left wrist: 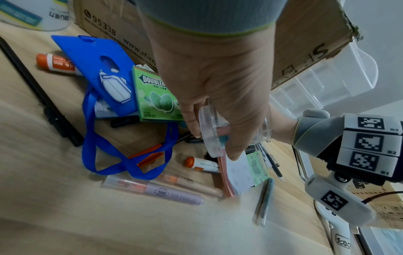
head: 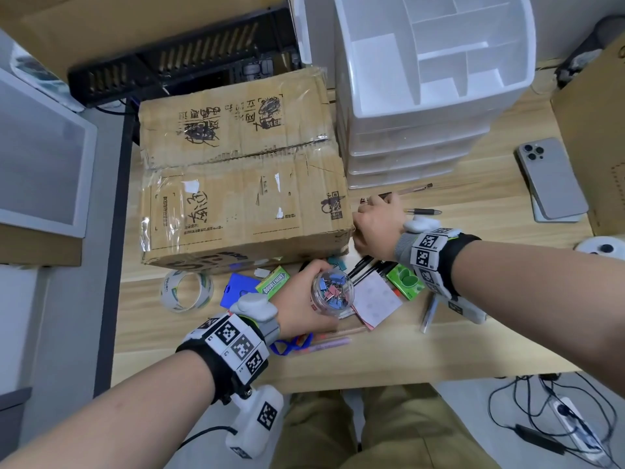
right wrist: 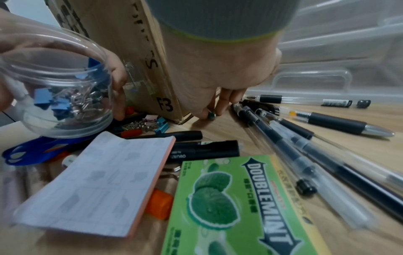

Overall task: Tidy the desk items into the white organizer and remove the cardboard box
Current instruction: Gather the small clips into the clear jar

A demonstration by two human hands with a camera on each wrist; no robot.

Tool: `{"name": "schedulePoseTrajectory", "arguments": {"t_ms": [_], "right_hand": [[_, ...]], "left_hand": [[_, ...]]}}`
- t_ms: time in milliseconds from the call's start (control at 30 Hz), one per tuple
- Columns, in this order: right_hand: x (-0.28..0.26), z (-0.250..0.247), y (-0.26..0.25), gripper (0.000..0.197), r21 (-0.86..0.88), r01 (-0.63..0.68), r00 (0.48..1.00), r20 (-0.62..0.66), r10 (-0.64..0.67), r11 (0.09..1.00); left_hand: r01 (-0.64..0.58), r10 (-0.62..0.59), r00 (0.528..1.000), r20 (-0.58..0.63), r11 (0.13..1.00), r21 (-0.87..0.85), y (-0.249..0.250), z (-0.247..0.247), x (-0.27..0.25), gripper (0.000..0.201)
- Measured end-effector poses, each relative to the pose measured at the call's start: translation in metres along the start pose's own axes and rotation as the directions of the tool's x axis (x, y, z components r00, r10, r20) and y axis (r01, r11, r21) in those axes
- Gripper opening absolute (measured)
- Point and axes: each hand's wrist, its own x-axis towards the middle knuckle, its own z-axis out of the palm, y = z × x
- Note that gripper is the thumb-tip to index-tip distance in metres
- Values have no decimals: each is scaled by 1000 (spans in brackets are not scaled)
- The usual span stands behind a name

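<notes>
My left hand (head: 304, 296) grips a clear plastic jar (head: 333, 292) of blue and pink binder clips, tilted, just above the desk clutter. The jar (right wrist: 54, 96) also shows in the right wrist view, its mouth towards the camera. My right hand (right wrist: 210, 114) reaches down at the near right corner of the cardboard box (head: 243, 177) and pinches a small teal binder clip (right wrist: 211, 116) against the desk. More loose clips (right wrist: 150, 124) lie by the box's foot. The white organizer (head: 429, 79) stands behind the right hand, its top compartments empty.
Black pens (right wrist: 305, 138), two green gum packs (head: 272, 284) (head: 404, 277), a notepad (head: 375, 299), a blue badge holder (head: 236, 289) and highlighters lie along the desk front. A tape roll (head: 186, 291) sits left, a phone (head: 551, 177) right, beside another carton (head: 595, 147).
</notes>
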Motion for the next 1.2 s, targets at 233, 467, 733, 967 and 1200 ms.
{"name": "schedulePoseTrajectory", "arguments": {"t_ms": [233,467,733,967,1200], "right_hand": [[-1,3,-9,33,40,-119,991,64,116,992],[-6,4,-15,32,43,-154,983,109,149,987],[-12,9,-15,23,110,-166,982,104,155,980],[-14,9,-18,12,227,-240,964,170,204,944],[-19,13,-16,8,396,-210,976,132,171,894]], "left_hand": [[-7,5,999,-48,999,-43,-7,3,2,73],[-22,18,997,-76,998,-52,-10,3,-1,71],[-41,35,994,-100,998,-53,-15,3,-3,70],[-42,36,994,-102,998,-52,-18,4,-2,72],[-38,30,993,-113,997,-71,-21,7,-5,76]]}}
